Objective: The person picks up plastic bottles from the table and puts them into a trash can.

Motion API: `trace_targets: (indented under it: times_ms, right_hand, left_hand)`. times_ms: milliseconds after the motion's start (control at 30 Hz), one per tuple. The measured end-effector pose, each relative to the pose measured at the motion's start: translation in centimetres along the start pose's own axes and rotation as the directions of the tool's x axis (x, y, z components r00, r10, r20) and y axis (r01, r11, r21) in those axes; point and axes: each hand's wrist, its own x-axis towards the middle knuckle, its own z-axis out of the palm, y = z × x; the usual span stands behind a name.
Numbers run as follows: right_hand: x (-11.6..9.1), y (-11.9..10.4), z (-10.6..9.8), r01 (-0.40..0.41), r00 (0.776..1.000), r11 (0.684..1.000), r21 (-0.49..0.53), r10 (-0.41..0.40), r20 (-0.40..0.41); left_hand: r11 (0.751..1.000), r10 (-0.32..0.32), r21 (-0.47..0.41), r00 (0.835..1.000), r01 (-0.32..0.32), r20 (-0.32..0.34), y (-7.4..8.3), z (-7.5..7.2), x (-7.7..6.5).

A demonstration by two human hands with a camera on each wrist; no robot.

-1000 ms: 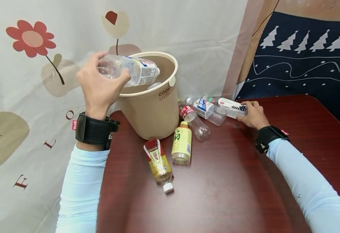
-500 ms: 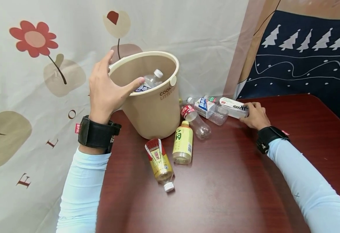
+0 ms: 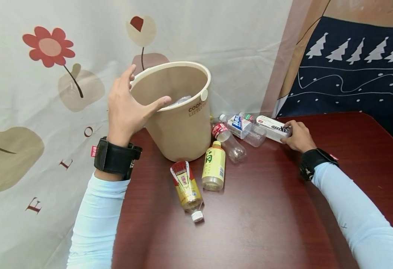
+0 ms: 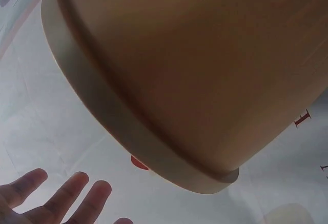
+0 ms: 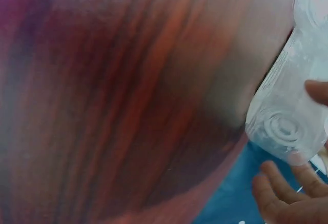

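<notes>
My left hand (image 3: 127,106) is raised at the left rim of a beige bucket (image 3: 184,134), thumb and fingers spread and holding nothing. Clear plastic (image 3: 183,100) shows just inside the bucket; the rest of its contents is hidden by the wall. On the table's far side my right hand (image 3: 299,136) grips the base end of a clear plastic bottle with a white label (image 3: 272,127), which lies on its side. Seen from the right wrist, thumb and fingers (image 5: 307,178) are about the ringed base of the clear bottle (image 5: 282,126).
Beside the bucket lie a blue-and-white-labelled bottle (image 3: 247,130), a red-labelled bottle (image 3: 233,147), a yellow-labelled bottle (image 3: 214,168) and a red-and-yellow bottle (image 3: 187,186). A green-labelled bottle (image 3: 247,117) is partly covered behind them. A printed cloth (image 3: 243,48) hangs behind the dark red table (image 3: 257,224).
My left hand has let go of a clear bottle, which has dropped into the bucket and sunk mostly out of sight. The right hand keeps its hold on the white-labelled bottle.
</notes>
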Motion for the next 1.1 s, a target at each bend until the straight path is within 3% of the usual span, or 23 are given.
trace_targets:
  times_ms: [133, 233, 433, 600, 767, 900, 1000, 1100]
  right_hand:
    - [-0.5, 0.4, -0.3, 0.032, 0.998, 0.998, 0.048, -0.03, -0.052]
    - [-1.1, 0.1, -1.0, 0.078, 0.988, 0.992, 0.096, -0.064, -0.137]
    - [-3.0, -1.0, -2.5, 0.186, 0.937, 0.975, 0.121, -0.139, -0.322]
    - [-5.3, -2.5, -3.4, 0.25, 0.915, 0.941, 0.23, -0.152, -0.373]
    - [-8.2, -4.3, -3.7, 0.328, 0.91, 0.89, 0.315, -0.209, -0.358]
    - [-10.4, -5.9, -3.4, 0.429, 0.888, 0.809, 0.402, -0.296, -0.352]
    - [-11.9, -6.9, -3.1, 0.515, 0.857, 0.674, 0.53, -0.382, -0.347]
    - [-13.0, -7.7, -2.7, 0.535, 0.834, 0.528, 0.66, -0.454, -0.314]
  left_hand:
    - [0.999, 0.026, -0.044, 1.0, -0.027, -0.012, -0.1, 0.1, -0.9]
    - [0.994, 0.059, -0.091, 0.996, -0.065, -0.063, -0.1, 0.0, -2.0]
    - [0.967, 0.126, -0.193, 0.972, -0.164, -0.197, -0.6, 0.3, -5.5]
    - [0.93, 0.144, -0.306, 0.969, -0.202, -0.202, -1.3, 1.3, -9.2]
    - [0.866, 0.191, -0.424, 0.959, -0.265, -0.209, -2.3, 3.5, -11.8]
    - [0.8, 0.21, -0.544, 0.968, -0.253, -0.14, -2.6, 5.2, -13.3]
    - [0.763, 0.19, -0.624, 0.981, -0.168, -0.033, -2.7, 6.3, -14.1]
    - [0.74, 0.167, -0.668, 0.983, -0.078, 0.07, -2.7, 7.2, -14.6]
